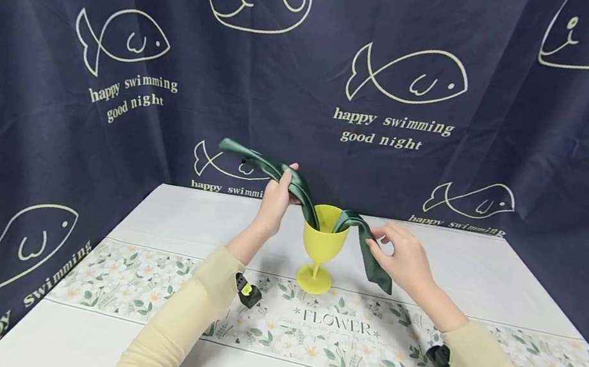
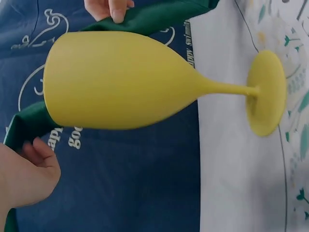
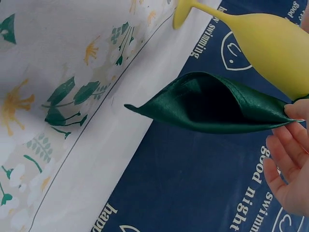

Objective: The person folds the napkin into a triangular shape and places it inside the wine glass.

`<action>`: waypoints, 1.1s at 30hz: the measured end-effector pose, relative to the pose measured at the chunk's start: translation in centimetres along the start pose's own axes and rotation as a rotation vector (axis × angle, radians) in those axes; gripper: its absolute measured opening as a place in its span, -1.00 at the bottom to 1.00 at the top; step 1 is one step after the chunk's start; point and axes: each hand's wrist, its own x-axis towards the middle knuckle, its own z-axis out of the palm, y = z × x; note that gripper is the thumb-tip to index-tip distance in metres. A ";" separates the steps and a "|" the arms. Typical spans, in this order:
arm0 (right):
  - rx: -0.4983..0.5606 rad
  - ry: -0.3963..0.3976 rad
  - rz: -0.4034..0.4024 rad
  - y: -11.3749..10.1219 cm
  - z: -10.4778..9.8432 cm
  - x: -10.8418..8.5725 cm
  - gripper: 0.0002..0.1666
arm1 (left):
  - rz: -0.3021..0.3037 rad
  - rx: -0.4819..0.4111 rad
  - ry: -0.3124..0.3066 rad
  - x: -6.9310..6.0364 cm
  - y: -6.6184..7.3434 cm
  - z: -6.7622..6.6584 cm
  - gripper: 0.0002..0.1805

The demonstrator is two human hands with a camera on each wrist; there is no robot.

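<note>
A yellow goblet (image 1: pixel 324 245) stands upright on the table. A long dark green satin scarf (image 1: pixel 301 192) dips into its mouth and comes out over both sides of the rim. My left hand (image 1: pixel 274 201) grips the left length above the rim, and the end sticks out further left. On the other side, my right hand (image 1: pixel 404 259) pinches the scarf's edge between thumb and fingers. In the right wrist view, the hanging scarf end (image 3: pixel 212 123) falls open in a hollow fold with a pointed tip. The part inside the goblet is mostly hidden.
The white table (image 1: pixel 137 352) carries a printed flower band (image 1: pixel 138 281) with the word FLOWER, on which the goblet's foot rests. A dark blue curtain (image 1: pixel 285 97) with fish drawings closes off the back and sides. Small black wrist devices (image 1: pixel 248 293) sit below each cuff.
</note>
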 end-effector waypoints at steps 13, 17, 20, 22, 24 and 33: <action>0.003 -0.018 0.011 -0.1 0.4 0.0 -0.86 | -0.068 0.323 -0.382 -0.8 -1.5 -0.7 -0.39; 0.005 -0.024 0.016 -0.1 0.5 0.1 -0.87 | -0.036 0.481 -0.524 -1.3 -2.2 -0.8 -0.31; 0.003 -0.015 0.019 -0.1 0.5 0.2 -0.87 | 0.038 0.539 -0.606 -1.5 -2.8 -0.8 -0.25; 0.009 -0.005 0.016 -0.1 0.5 0.3 -0.87 | 0.088 0.531 -0.638 -1.5 -3.2 -0.8 -0.26; 0.009 0.001 0.012 0.0 0.5 0.3 -0.87 | 0.113 0.511 -0.639 -1.6 -3.6 -0.8 -0.30; 0.011 0.001 0.014 0.2 0.7 0.5 -0.87 | 0.101 0.511 -0.544 -1.5 -4.3 -0.7 -0.28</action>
